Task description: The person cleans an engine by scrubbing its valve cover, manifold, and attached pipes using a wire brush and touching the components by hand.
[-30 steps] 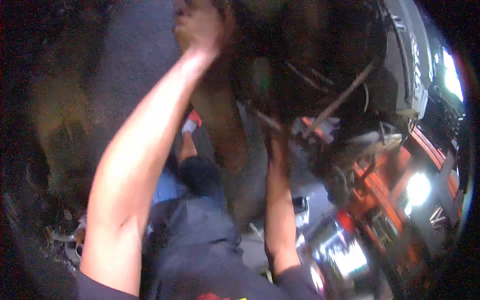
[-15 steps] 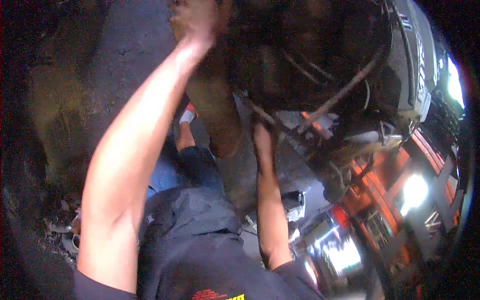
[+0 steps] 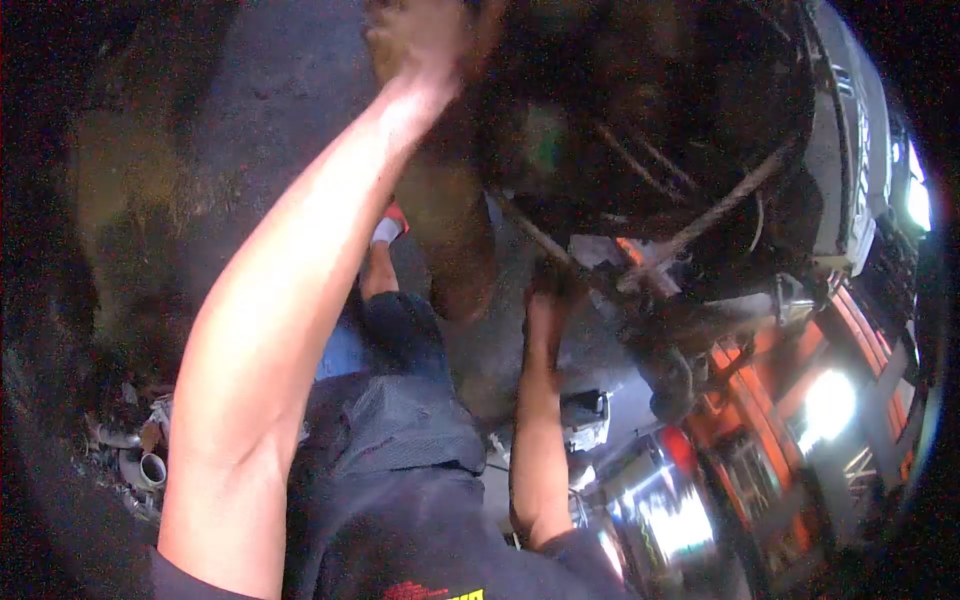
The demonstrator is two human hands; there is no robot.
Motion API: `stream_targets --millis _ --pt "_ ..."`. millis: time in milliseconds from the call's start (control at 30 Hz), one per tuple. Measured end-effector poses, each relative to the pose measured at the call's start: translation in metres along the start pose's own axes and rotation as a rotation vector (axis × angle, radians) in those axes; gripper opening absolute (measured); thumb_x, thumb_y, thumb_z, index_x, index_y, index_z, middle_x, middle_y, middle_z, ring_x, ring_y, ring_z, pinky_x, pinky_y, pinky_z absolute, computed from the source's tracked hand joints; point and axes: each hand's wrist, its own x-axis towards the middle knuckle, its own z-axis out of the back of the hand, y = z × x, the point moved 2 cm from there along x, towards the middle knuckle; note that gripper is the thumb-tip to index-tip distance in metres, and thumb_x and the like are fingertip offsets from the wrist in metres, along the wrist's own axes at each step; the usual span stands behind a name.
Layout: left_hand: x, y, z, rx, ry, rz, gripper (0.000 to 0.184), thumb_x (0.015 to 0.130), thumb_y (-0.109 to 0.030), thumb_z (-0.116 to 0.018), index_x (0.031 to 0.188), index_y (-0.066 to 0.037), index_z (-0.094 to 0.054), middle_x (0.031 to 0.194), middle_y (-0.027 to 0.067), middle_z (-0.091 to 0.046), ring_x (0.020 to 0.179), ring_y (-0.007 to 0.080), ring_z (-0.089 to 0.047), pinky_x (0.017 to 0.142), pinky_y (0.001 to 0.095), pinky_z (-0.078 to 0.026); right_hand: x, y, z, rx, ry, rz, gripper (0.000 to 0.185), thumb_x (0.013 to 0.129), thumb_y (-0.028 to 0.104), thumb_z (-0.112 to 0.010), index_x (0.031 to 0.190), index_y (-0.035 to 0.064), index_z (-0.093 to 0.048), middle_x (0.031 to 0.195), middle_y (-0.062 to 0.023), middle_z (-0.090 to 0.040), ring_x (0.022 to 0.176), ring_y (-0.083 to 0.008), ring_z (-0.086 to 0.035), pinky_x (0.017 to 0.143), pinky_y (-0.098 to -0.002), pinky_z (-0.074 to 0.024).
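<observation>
My left hand point(image 3: 425, 35) is raised at the top edge, against the dark underside of a vehicle point(image 3: 640, 60). It is blurred and partly cut off, so what it touches or holds does not show. Lower down, my right hand point(image 3: 550, 290) reaches up into shadow beside a thin metal rod point(image 3: 535, 230). Its fingers are lost in the dark, and anything in them is hidden. A long, brownish rounded part point(image 3: 455, 240) hangs between my two arms.
Crossing bars point(image 3: 720, 205) and a pipe point(image 3: 740, 312) lie right of my right hand. A light vehicle panel point(image 3: 850, 150) curves down the right side. Orange framework point(image 3: 760, 400) and a bright lamp point(image 3: 830, 405) stand beyond. Metal parts point(image 3: 140, 465) lie at lower left.
The view has shifted a little, moving the bars and panel rightward in the picture. My left hand stays raised at the top; my right hand stays low by the rod.
</observation>
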Motion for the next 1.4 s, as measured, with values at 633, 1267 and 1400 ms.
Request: stream_targets --millis 633,1267,1400 --pt "0.010 -0.004 0.009 -0.011 -0.071 -0.009 0.079 0.090 -0.057 -0.058 0.138 0.003 -0.037 0.128 0.0352 -0.050 0.112 0.0518 -0.057 0.089 0.0589 -0.050 -0.015 0.012 -0.036 0.888 0.130 -0.698 0.020 0.099 0.026 -0.057 0.102 0.0077 -0.062 0.079 -0.0023 -0.056 0.061 -0.0088 -0.050 0.053 -0.0248 -0.0378" --pt "0.008 0.007 -0.014 0.022 0.029 -0.006 0.091 0.090 -0.065 -0.054 0.147 0.001 -0.026 0.144 0.0389 -0.033 0.121 0.0562 -0.049 0.095 0.0616 -0.047 -0.060 0.040 0.042 0.225 0.086 -0.200 0.039 0.099 0.035 -0.055 0.111 0.0005 -0.068 0.100 -0.0236 -0.069 0.090 -0.0412 -0.063 0.085 -0.0467 -0.0474" --pt "0.010 0.006 -0.013 -0.036 0.081 0.042 0.082 0.092 -0.057 -0.055 0.147 -0.001 -0.029 0.147 0.0381 -0.032 0.122 0.0561 -0.048 0.096 0.0621 -0.045 -0.103 -0.014 0.055 0.000 0.223 -0.021 0.040 0.099 0.040 -0.054 0.112 0.0042 -0.067 0.104 -0.0212 -0.069 0.091 -0.0417 -0.062 0.086 -0.0478 -0.0458"
